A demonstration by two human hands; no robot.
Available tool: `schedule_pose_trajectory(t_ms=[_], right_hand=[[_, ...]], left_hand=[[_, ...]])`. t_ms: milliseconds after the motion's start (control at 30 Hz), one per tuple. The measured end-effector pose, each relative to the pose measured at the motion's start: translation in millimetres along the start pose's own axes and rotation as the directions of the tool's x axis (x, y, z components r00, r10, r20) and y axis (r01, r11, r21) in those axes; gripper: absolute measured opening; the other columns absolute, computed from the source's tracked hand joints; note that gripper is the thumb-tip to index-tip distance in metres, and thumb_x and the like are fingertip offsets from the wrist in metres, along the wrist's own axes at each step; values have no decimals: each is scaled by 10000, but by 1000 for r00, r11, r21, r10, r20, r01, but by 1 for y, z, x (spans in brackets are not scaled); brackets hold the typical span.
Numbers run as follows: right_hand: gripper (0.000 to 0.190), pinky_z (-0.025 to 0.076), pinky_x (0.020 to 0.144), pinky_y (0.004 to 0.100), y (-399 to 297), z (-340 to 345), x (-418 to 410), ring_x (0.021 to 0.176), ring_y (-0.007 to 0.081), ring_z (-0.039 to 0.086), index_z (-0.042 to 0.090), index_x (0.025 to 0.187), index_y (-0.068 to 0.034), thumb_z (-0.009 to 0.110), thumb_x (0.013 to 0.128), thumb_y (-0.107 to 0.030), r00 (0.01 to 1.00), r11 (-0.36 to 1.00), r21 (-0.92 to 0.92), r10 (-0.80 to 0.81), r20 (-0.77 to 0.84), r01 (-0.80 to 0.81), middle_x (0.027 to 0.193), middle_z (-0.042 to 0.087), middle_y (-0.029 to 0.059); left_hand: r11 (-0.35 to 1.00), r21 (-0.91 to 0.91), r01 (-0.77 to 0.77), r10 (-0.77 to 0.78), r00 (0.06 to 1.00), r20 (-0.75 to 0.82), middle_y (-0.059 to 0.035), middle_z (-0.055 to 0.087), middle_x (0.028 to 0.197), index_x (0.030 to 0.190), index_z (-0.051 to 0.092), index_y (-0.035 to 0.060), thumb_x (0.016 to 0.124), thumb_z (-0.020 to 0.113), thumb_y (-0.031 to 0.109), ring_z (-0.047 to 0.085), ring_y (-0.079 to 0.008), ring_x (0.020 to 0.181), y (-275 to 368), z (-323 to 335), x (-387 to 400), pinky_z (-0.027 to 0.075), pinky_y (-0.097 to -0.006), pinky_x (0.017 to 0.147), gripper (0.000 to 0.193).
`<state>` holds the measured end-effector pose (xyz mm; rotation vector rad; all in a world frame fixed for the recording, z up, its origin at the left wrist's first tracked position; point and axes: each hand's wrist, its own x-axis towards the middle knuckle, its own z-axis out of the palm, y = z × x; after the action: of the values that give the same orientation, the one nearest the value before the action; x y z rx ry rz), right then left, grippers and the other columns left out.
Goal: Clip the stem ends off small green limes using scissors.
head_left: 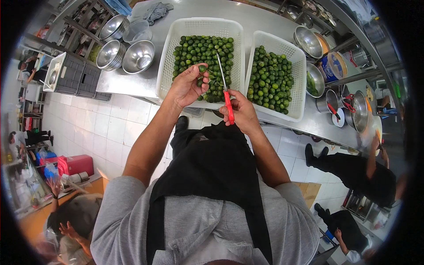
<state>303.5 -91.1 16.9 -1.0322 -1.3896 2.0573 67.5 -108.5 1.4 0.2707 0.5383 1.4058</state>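
My left hand (189, 82) holds a small green citrus fruit (202, 68) between thumb and fingers, above the near side of a white perforated plastic basket (167, 63). A second fruit (200, 82) shows against its lower fingers. In my right hand (243, 111) is a pair of red-handled scissors (228, 104), the blades pointing away from me over the basket; they look closed together. Many small green citrus fruits (205, 49) lie in this basket. To its right, a second white basket (299, 76) holds more of the same fruits (270, 79).
Stacked steel bowls (110, 54) and a clear plastic tub (137, 31) stand left on the steel table (119, 81). A grey cloth (158, 12) lies behind them. Steel bowls (308, 41), a blue tub (333, 66) and red-handled scissors (349, 102) are at right. Other people (361, 175) stand nearby.
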Motion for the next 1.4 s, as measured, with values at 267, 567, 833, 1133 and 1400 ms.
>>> schedule_pose_trajectory(t_ms=[267,567,833,1133,1400], right_hand=[[696,486,671,234,-1,-5,-4,785,85,579,479,1372,12,831,791,-142,987,976,-154,-159,-9,156,883,612,32],[682,462,610,233,-1,-10,-10,719,70,557,475,1363,20,825,795,-124,993,991,-61,-118,-27,117,833,575,7],[681,455,609,231,-3,-14,-10,714,68,553,483,1357,16,831,788,-119,992,991,-49,-127,-25,125,826,581,5],[674,484,583,235,-4,-18,-9,716,98,589,453,1390,-3,790,811,-79,989,981,-132,-147,-21,143,853,600,38],[671,458,599,238,-9,-19,-10,715,77,557,489,1363,-4,823,793,-121,993,990,-89,-109,-34,106,848,587,13]], left_hand=[[992,-64,-108,91,970,-224,-116,599,1038,1176,566,39,980,536,73,607,-284,1025,-5,40,-7,519,-400,925,201],[976,153,-154,162,986,-44,-157,588,1116,1169,550,-29,955,503,-41,640,-329,1077,-9,49,-15,537,-372,1019,220],[997,2,-75,74,971,-229,-126,632,987,1171,582,-26,982,532,9,678,-292,996,-8,48,-5,590,-330,912,199],[998,45,-31,40,976,-215,-87,610,971,1148,600,19,1002,581,211,571,-161,800,-14,48,-2,509,-261,682,241],[999,-33,-1,-10,948,-317,-101,551,929,1029,579,18,988,592,250,574,-239,874,-12,51,-2,516,-305,699,236]])
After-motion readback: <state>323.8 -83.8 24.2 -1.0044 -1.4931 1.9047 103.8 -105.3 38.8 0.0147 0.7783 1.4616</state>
